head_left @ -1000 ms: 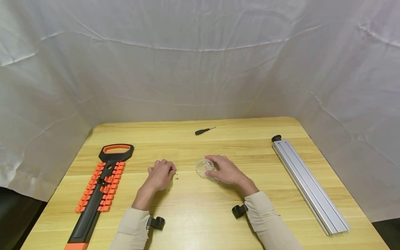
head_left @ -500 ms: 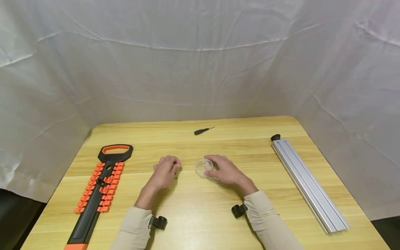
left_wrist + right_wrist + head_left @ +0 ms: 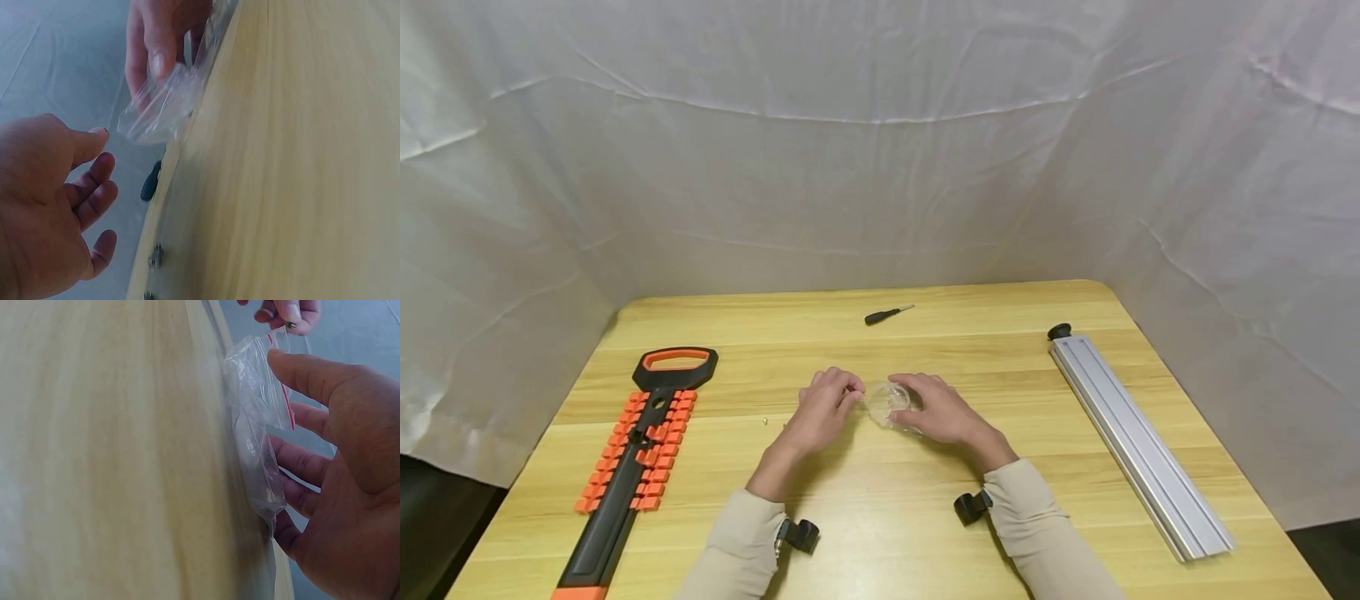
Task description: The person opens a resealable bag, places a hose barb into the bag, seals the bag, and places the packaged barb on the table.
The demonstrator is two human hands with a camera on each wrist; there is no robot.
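My right hand holds a clear zip bag with a red line along its mouth; thumb and fingers lie on either side of it, and its mouth gapes. Just left of the mouth, my left hand pinches a tiny metal piece between thumb and index finger. That piece looks like a small screw, but its shape is mostly hidden. Two more small metal pieces lie on the table in the left wrist view; one small piece shows left of my left hand in the head view.
Toward the table's back edge lies a black-handled screwdriver. A long black tool with orange parts takes up the left side. On the right is a long silver metal bar with a black knob. Pale cloth hangs around the table.
My left hand has moved right from the small pieces on the table to the bag's mouth, pinching one piece. My right hand keeps holding the bag in nearly the same place.
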